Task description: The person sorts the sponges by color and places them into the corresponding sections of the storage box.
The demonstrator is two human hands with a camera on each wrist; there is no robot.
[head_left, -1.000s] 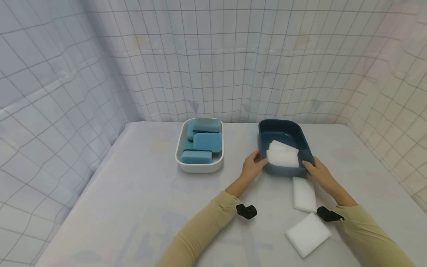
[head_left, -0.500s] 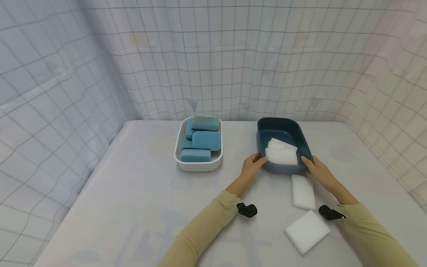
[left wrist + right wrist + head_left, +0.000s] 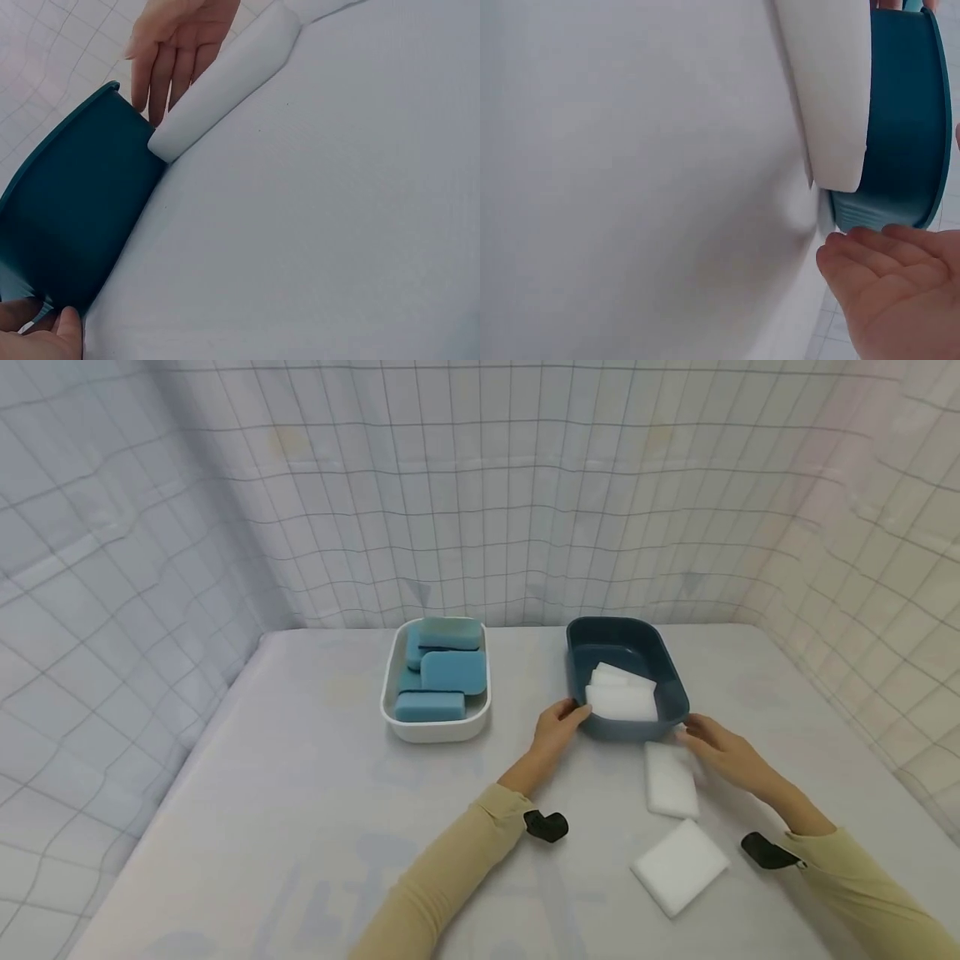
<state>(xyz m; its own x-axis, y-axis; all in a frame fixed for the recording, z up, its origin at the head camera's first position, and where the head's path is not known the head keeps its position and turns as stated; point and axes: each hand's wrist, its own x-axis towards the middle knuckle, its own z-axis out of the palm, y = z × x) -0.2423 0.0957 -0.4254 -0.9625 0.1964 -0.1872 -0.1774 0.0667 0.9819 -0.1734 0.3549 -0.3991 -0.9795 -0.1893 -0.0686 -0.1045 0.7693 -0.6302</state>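
Observation:
A dark blue plastic bin (image 3: 621,729) stands at the back right of the table with several white foam blocks (image 3: 621,702) inside it. My left hand (image 3: 553,729) holds its near left corner, thumb on the front wall and fingers along the side. Beside the near right corner is my right hand (image 3: 723,752), its fingers extended and holding nothing. The right wrist view shows that palm (image 3: 900,289) with the fingertips close to the bin; whether they touch cannot be told. One white block (image 3: 671,781) lies just in front of the bin, and another white block (image 3: 680,868) lies nearer.
Left of the dark bin, a white plastic bin (image 3: 437,733) holds several blue foam blocks (image 3: 453,672). Both bins stand near the table's back edge. A white cloth with a grid pattern (image 3: 465,527) hangs behind and on both sides. The white tabletop (image 3: 322,793) stretches to the left.
My right hand has let go of the dark bin's right corner and moved slightly right, fingers now straightened. My left hand stays at the left corner. The head view has shifted slightly.

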